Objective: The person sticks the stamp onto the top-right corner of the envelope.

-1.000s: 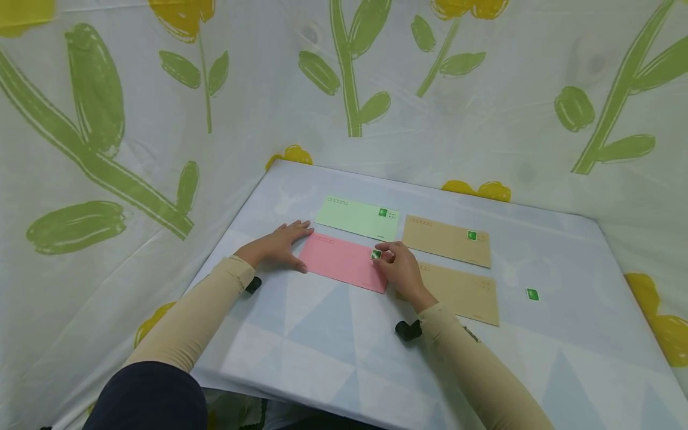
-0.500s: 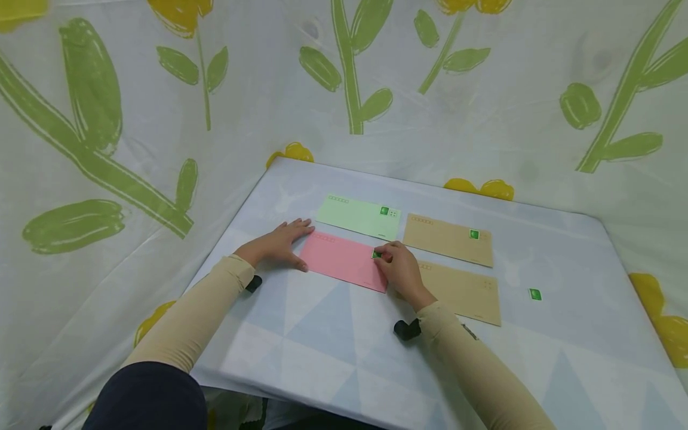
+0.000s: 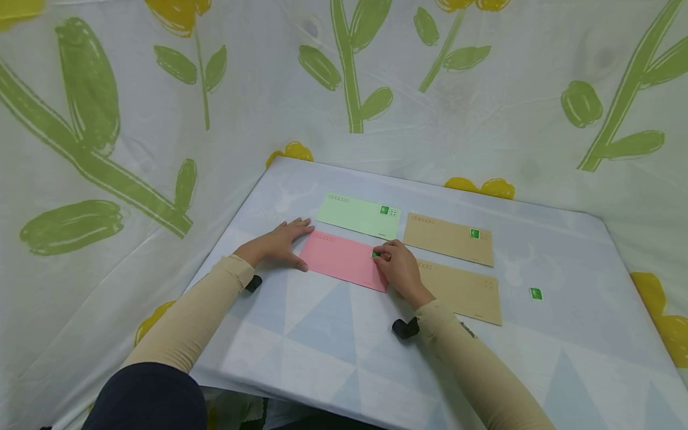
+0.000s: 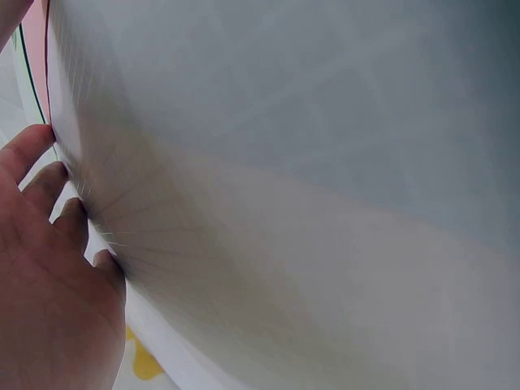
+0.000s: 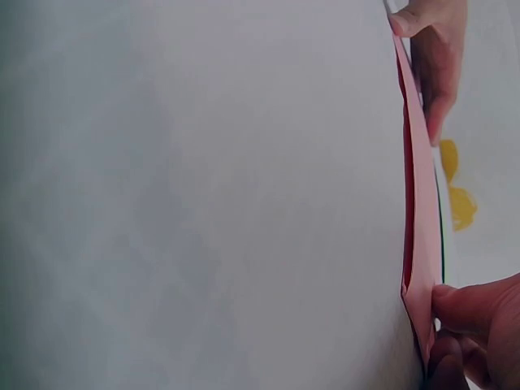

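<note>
A pink envelope point(image 3: 344, 260) lies flat on the table, its edge also showing in the right wrist view. My left hand point(image 3: 275, 243) rests with fingers spread at the envelope's left end, thumb and fingertips right at its edge. At the upper right corner, my right hand point(image 3: 402, 269) pinches a small green postage stamp point(image 3: 374, 254) between thumb and fingers, close over the pink paper. Those fingers partly cover the stamp. In the right wrist view, the right thumb point(image 5: 467, 307) is down at the envelope's surface.
Behind lies a light green envelope point(image 3: 352, 216) bearing a green stamp. To the right are a brown envelope point(image 3: 443, 239) with a stamp and another brown envelope point(image 3: 462, 292) without one, partly under my right wrist. One loose stamp point(image 3: 536, 293) lies farther right on the table.
The stamp has come down against the pink envelope's corner, and the right fingers now cover more of it. The left hand has stayed in place.
</note>
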Demonstrator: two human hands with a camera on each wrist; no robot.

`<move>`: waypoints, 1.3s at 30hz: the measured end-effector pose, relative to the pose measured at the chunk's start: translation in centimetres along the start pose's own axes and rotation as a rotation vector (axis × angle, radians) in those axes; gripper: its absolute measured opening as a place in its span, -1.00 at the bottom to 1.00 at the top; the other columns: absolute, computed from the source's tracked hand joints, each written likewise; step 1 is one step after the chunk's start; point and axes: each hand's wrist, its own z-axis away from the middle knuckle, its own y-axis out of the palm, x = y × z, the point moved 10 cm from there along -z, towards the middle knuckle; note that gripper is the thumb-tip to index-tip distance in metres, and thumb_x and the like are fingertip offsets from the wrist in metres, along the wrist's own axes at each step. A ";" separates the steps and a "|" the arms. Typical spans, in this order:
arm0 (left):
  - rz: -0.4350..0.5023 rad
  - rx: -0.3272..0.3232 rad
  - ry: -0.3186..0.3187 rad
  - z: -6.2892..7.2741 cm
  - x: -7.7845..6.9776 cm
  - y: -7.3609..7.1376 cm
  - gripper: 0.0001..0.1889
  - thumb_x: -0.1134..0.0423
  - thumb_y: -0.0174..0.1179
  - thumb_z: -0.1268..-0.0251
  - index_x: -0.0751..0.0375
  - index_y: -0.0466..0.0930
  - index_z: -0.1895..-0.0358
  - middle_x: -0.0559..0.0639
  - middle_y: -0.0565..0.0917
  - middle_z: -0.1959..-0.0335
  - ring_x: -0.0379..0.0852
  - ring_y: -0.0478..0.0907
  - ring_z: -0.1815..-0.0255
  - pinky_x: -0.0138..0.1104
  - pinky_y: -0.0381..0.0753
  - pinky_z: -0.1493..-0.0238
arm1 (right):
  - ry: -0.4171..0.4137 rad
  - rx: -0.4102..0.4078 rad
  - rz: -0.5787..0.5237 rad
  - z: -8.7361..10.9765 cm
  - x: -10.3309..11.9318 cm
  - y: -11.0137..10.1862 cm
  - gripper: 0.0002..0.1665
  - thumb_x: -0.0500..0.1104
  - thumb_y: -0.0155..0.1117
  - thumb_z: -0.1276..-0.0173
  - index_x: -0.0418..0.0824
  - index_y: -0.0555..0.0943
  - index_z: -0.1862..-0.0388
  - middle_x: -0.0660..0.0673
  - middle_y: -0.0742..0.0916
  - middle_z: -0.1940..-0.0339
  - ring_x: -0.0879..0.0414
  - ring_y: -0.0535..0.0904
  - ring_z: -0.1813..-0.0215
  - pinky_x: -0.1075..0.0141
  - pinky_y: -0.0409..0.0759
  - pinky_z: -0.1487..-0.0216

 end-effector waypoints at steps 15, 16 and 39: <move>0.004 0.000 -0.011 0.2 -0.1 -0.1 0.18 -0.16 0.57 0.02 0.13 0.08 -0.64 0.05 -0.09 -0.69 0.05 -0.30 -0.69 -0.03 -0.37 -0.65 | -0.037 -0.013 0.003 0.0 0.6 -0.3 -0.73 -0.16 0.40 -0.40 -0.15 0.79 -0.05 -0.09 0.67 -0.08 0.01 0.59 0.07 0.18 0.66 0.05; 0.005 -0.001 -0.011 0.2 -0.1 -0.1 0.18 -0.16 0.57 0.02 0.13 0.08 -0.64 0.05 -0.09 -0.69 0.05 -0.30 -0.69 -0.03 -0.37 -0.65 | -0.037 -0.013 0.004 0.0 0.6 -0.3 -0.73 -0.16 0.40 -0.40 -0.15 0.79 -0.05 -0.09 0.67 -0.07 0.01 0.58 0.07 0.18 0.66 0.06; 0.014 -0.001 -0.006 0.3 -0.3 -0.1 0.19 -0.18 0.57 0.02 0.14 0.08 -0.63 0.06 -0.08 -0.69 0.07 -0.30 -0.69 -0.01 -0.36 -0.65 | -0.014 -0.025 -0.018 0.1 0.0 -0.1 -0.66 -0.13 0.39 -0.40 -0.15 0.74 -0.12 -0.07 0.62 0.00 0.01 0.52 0.14 0.23 0.54 0.17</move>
